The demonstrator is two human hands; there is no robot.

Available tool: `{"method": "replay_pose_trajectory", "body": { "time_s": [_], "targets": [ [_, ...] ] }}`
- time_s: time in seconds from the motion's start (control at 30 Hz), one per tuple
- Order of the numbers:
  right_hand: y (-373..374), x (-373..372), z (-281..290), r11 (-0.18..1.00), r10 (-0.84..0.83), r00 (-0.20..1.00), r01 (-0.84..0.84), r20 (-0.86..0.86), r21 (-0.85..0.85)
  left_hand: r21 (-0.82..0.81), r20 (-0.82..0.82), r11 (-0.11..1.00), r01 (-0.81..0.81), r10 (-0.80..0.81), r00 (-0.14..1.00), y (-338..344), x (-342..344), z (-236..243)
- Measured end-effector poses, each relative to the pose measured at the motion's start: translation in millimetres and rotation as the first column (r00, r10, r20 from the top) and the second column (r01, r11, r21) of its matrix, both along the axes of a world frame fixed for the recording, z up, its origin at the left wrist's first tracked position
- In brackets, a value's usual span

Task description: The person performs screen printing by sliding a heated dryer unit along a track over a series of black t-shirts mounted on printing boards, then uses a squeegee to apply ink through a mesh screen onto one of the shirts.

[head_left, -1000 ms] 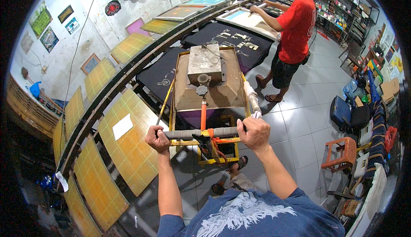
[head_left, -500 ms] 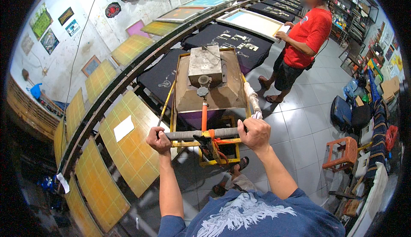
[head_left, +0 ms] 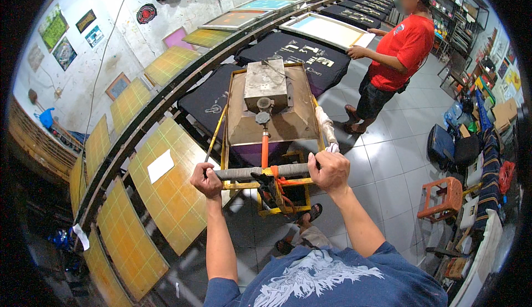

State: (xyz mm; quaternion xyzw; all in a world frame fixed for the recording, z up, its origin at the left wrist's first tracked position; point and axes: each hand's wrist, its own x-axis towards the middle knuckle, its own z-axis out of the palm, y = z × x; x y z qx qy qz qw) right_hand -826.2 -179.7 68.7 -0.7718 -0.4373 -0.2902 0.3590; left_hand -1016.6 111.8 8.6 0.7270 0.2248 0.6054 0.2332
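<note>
Both my hands grip the grey wrapped handlebar (head_left: 238, 174) of a yellow-framed heater cart. My left hand (head_left: 206, 181) is closed round its left end, and my right hand (head_left: 329, 170) round its right end. Ahead of the bar sits the heater's wide metal hood (head_left: 244, 127), with a dusty metal box (head_left: 266, 85) on top. An orange hose (head_left: 265, 152) runs from the valve on the hood down to the bar's middle. Beneath and beyond the hood lie black printed shirts (head_left: 208, 93) on the boards.
A person in a red shirt (head_left: 407, 44) stands at the far right, holding a framed screen (head_left: 327, 30) over the long table. Yellow boards (head_left: 166, 179) line the left side. An orange stool (head_left: 440, 199) and black bags (head_left: 443, 143) stand on the right.
The person in red has straightened and shifted slightly right, with their hands at the screen's near edge. My hands and the heater cart have hardly moved.
</note>
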Motion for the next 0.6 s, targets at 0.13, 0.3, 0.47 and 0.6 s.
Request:
{"method": "replay_pose_trajectory", "body": {
  "time_s": [0.13, 0.3, 0.47, 0.6],
  "targets": [
    [1.2, 4.0, -7.1, 1.000, -0.018, 0.998, 0.017, 0.065, 0.006, 0.019, 0.018, 0.999, 0.035, -0.035, 0.999, 7.7, 0.4, -8.3],
    [1.6, 1.7, -6.8, 1.000, -0.027, 0.998, 0.028, 0.055, -0.002, 0.005, -0.025, 1.000, 0.013, -0.013, 1.000, 1.9, -0.1, 4.6],
    [-1.2, 0.1, -4.5, 1.000, -0.021, 0.999, 0.021, 0.033, 0.004, 0.025, -0.015, 0.999, 0.041, -0.041, 0.999, -3.4, -0.6, 12.5],
    [-5.2, -0.8, -1.7, 1.000, 0.000, 1.000, 0.000, 0.020, 0.005, -0.052, -0.036, 0.998, 0.036, -0.038, 0.999, -13.5, -10.6, 13.3]
  ]
}}
